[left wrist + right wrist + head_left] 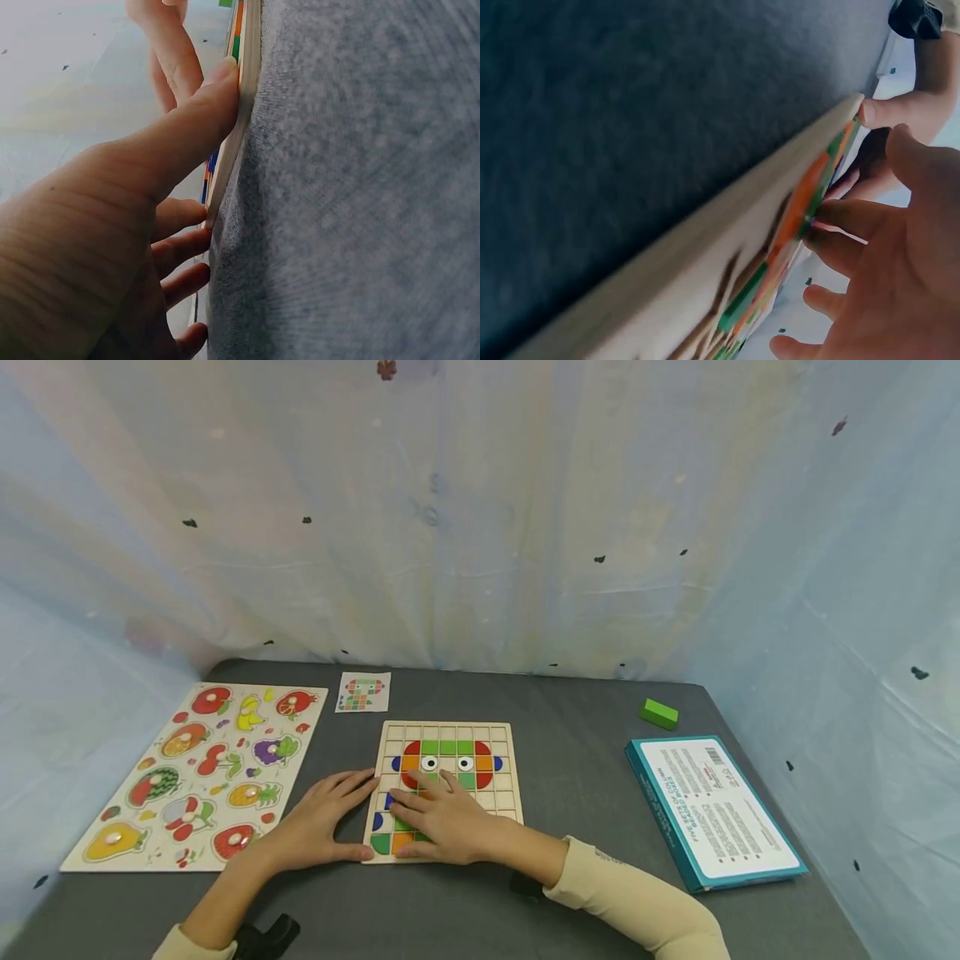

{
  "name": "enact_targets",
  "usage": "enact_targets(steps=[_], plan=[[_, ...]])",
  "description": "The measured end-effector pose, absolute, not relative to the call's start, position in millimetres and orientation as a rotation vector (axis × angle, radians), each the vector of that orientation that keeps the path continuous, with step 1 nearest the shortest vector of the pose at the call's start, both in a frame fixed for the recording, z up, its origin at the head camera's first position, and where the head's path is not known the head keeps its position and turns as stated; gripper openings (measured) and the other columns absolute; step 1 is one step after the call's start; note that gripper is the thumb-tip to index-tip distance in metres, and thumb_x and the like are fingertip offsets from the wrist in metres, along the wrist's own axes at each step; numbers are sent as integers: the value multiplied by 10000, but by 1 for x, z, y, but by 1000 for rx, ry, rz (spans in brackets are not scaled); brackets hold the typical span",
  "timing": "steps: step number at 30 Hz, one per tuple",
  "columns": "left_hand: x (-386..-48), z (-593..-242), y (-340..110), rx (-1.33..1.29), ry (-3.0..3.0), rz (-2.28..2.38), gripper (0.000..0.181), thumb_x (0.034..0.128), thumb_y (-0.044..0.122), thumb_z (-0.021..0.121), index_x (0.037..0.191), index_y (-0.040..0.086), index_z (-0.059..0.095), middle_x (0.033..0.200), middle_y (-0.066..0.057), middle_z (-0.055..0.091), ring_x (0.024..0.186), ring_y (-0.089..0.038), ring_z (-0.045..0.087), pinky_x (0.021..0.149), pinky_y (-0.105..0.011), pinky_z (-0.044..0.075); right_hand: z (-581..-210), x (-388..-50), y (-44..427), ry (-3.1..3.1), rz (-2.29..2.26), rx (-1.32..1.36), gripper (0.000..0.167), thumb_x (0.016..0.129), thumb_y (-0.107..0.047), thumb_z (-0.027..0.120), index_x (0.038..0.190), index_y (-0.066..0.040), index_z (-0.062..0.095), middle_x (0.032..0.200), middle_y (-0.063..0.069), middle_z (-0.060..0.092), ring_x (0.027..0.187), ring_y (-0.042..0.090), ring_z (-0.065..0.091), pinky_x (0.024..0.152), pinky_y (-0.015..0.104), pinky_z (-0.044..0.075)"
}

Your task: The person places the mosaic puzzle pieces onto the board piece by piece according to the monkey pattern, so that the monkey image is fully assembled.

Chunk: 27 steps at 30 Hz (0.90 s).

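Note:
A wooden grid board [507, 800] lies flat on the table, set with coloured tiles forming a face with two eye tiles [465, 763] under a green row [447, 747]. My left hand [318, 822] rests at the board's left side, thumb at its near left corner and fingertips along the edge. Spread over the lower left tiles is my right hand [450, 827], its fingertips touching them and covering part of the pattern. In the right wrist view, two fingers of the right hand [885, 277] meet the orange and green tiles [802, 195].
Left of the grid board lies a fruit puzzle board [161, 839]. A small printed pattern card [363, 693] sits behind the grid board. On the right are a green block [659, 714] and a teal and white box [712, 814]. Pale curtains [480, 527] surround the grey table [577, 760].

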<state>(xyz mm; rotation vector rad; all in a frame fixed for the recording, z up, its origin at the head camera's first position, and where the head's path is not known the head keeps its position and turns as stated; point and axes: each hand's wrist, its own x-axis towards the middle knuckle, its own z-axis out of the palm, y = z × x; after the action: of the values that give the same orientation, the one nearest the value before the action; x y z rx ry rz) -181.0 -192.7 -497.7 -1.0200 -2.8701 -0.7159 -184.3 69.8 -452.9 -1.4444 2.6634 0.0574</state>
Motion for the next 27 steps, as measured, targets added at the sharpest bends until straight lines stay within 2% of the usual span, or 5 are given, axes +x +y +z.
enact_targets(steps=[5, 15, 21, 27], plan=[[-181, -497, -192, -1016, -2872, -730, 1013, 776, 680, 717, 1514, 52, 422, 1547, -165, 388, 1368, -424, 364, 1027, -691, 291, -457, -184, 63, 2636, 6, -1419, 692, 1014, -617, 345, 1561, -194, 364, 1634, -9, 242, 1523, 275, 98, 1151, 583, 218], [-182, -502, -192, -1039, -2834, -681, 1045, 763, 702, 709, 1494, 7, 434, 1532, -161, 413, 1344, -402, 397, 1017, -673, 319, -461, -180, 57, 2640, 44, -1417, 664, 1029, -600, 293, 1553, -203, 383, 1647, 41, 208, 1523, 271, 98, 1151, 511, 265], [-182, -501, -191, -1027, -2846, -692, 1044, 761, 698, 717, 1499, 16, 430, 1537, -151, 409, 1349, -401, 393, 1023, -672, 316, -456, -175, 73, 2673, -62, -1355, 631, 1034, -579, 326, 1557, -229, 375, 1654, 83, 170, 1522, 292, 96, 1158, 551, 228], [-180, -498, -190, -1003, -2874, -679, 1039, 763, 721, 695, 1495, 28, 444, 1533, -133, 419, 1361, -377, 385, 1053, -645, 297, -453, -168, 112, 2781, -221, -1238, 613, 1038, -523, 411, 1548, -184, 387, 1646, 130, 179, 1509, 363, 115, 1137, 628, 199]])
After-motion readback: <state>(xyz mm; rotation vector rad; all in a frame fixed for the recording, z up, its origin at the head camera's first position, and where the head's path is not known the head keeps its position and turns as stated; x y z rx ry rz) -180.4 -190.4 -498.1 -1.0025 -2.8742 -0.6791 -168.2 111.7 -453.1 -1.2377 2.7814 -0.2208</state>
